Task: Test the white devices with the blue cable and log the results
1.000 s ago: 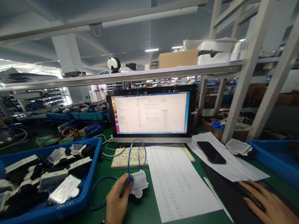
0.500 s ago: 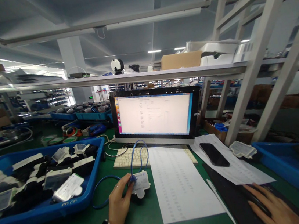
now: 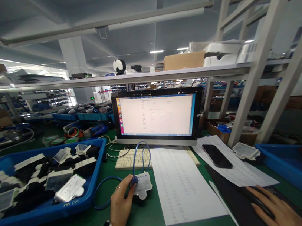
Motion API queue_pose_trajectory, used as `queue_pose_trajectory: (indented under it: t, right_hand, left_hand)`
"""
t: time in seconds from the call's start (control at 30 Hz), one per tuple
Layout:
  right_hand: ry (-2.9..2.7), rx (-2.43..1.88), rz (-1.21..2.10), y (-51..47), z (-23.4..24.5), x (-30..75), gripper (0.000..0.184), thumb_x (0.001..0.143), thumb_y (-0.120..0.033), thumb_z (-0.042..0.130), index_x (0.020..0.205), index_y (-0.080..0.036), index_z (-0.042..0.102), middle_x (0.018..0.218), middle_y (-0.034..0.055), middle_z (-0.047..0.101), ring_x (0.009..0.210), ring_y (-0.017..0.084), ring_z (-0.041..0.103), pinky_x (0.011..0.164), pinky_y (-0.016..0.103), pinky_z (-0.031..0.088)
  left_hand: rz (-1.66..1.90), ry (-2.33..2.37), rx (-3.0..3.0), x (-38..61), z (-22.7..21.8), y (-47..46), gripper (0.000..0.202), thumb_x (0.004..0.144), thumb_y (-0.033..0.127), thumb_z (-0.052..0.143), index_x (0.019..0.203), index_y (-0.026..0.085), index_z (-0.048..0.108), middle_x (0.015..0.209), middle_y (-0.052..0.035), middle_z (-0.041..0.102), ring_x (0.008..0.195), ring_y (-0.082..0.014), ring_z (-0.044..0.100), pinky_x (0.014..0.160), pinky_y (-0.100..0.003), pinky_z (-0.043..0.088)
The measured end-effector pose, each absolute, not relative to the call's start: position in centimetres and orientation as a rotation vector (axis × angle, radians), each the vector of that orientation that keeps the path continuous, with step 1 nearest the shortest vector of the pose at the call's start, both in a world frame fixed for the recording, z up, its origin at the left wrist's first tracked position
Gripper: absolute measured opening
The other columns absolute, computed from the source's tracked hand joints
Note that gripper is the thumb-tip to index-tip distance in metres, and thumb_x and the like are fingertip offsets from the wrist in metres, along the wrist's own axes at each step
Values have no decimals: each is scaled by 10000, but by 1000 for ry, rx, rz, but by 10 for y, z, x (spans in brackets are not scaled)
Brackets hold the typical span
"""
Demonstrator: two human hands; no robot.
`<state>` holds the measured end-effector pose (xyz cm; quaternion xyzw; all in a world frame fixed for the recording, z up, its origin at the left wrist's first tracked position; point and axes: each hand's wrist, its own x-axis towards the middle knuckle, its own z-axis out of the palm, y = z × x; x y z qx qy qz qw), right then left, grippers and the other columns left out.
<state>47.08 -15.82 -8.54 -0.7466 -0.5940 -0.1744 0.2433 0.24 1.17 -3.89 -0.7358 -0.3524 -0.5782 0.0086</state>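
Note:
My left hand (image 3: 122, 203), with a watch on its wrist, pinches the blue plug of a cable (image 3: 134, 164) against the left side of a white plastic module (image 3: 142, 186). Whether the plug sits in the module or only touches it, I cannot tell. The cable loops up over the keyboard (image 3: 125, 159) and back down to the green bench. At the lower right, my right hand (image 3: 276, 205) curves over a black computer mouse (image 3: 262, 202) on a dark mouse pad (image 3: 224, 183). Ahead, the monitor (image 3: 157, 117) shows a mostly white page with small text, too blurred to read.
On the left, a blue bin (image 3: 80, 207) holds several black-and-white units. Another blue bin (image 3: 287, 163) stands at the right, beside a white module (image 3: 246, 151). Printed sheets (image 3: 187, 194), a white pen (image 3: 224, 203) and a phone (image 3: 217, 156) lie between. A shelf (image 3: 140, 77) crosses above the monitor.
Nearly nothing differs. The whole view shifts very slightly; both hands keep their places, the left on the plug and the right on the mouse.

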Motion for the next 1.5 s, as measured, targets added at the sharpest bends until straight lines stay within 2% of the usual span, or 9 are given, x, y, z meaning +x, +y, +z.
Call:
queue_pose_trajectory:
  t: [0.53, 0.67, 0.73, 0.8, 0.9, 1.03, 1.13, 1.33, 1.5]
  right_hand:
    - [-1608, -2008, -497, -158, -79, 467, 483, 843, -467, 362, 1194, -213, 576, 1240, 113, 539, 1087, 308, 539, 882, 467, 471]
    - [-1600, -1957, -577, -162, -57, 449, 382, 784, -473, 463, 1038, -242, 633, 1107, 95, 606, 1096, 325, 515, 903, 478, 426]
    - [-1635, -2033, -430, -161, -43, 431, 300, 777, -481, 483, 889, -256, 646, 955, 83, 649, 976, 300, 580, 814, 416, 464]
    - [-1661, -2157, -190, -157, -30, 409, 285, 801, -502, 458, 749, -270, 615, 754, 48, 652, 749, 245, 628, 628, 335, 476]
    - [-1691, -2291, 126, -144, -17, 379, 364, 808, -545, 447, 614, -252, 542, 558, 5, 602, 541, 203, 590, 473, 279, 373]
    - [-1715, -2372, 336, -126, -7, 364, 325, 740, -479, 559, 553, -218, 509, 620, 36, 634, 611, 229, 600, 491, 269, 298]
    - [-1705, -2328, 521, -116, -6, 371, 281, 713, -419, 583, 553, -205, 495, 614, 31, 608, 560, 191, 572, 476, 254, 284]
    - [-1423, -2068, 1076, -111, -9, 384, 336, 671, -476, 570, 550, -190, 441, 401, -69, 361, 350, 52, 279, 385, 199, 167]
    - [-1045, -1582, 1127, -113, -7, 353, 343, 634, -499, 613, 667, -190, 467, 479, -57, 463, 360, 44, 322, 369, 167, 149]
  left_hand:
    - [-1783, -1127, -2302, 2, -41, 12, 246, 829, 233, 561, 1072, 217, 594, 998, -47, 686, 902, -179, 660, 795, -275, 556]
    - [-1779, -1111, -2287, 3, -39, 13, 249, 831, 229, 556, 1076, 214, 593, 988, -51, 688, 890, -180, 662, 786, -278, 558]
    - [-1773, -1096, -2285, 3, -38, 12, 255, 823, 223, 566, 1077, 216, 593, 986, -53, 686, 894, -181, 659, 787, -281, 556]
    - [-1778, -1069, -2270, 2, -36, 11, 261, 813, 210, 578, 1073, 220, 594, 982, -52, 684, 898, -183, 656, 792, -285, 553]
    - [-1813, -1038, -2207, 1, -34, 9, 256, 802, 201, 590, 1057, 218, 596, 950, -50, 687, 868, -180, 660, 780, -285, 553]
    - [-1887, -1089, -2116, -1, -33, 8, 236, 799, 221, 597, 1033, 198, 595, 916, -52, 689, 821, -179, 666, 759, -294, 558]
    - [-1937, -1174, -2071, -2, -34, 8, 240, 795, 254, 602, 1025, 187, 599, 899, -50, 690, 799, -180, 668, 744, -300, 560]
    - [-1979, -1235, -2048, -3, -33, 9, 252, 799, 272, 597, 1031, 173, 594, 899, -53, 687, 793, -172, 663, 740, -294, 556]
    - [-1978, -1286, -2054, -3, -33, 11, 245, 798, 286, 599, 1017, 176, 598, 896, -54, 690, 787, -172, 663, 753, -304, 552]
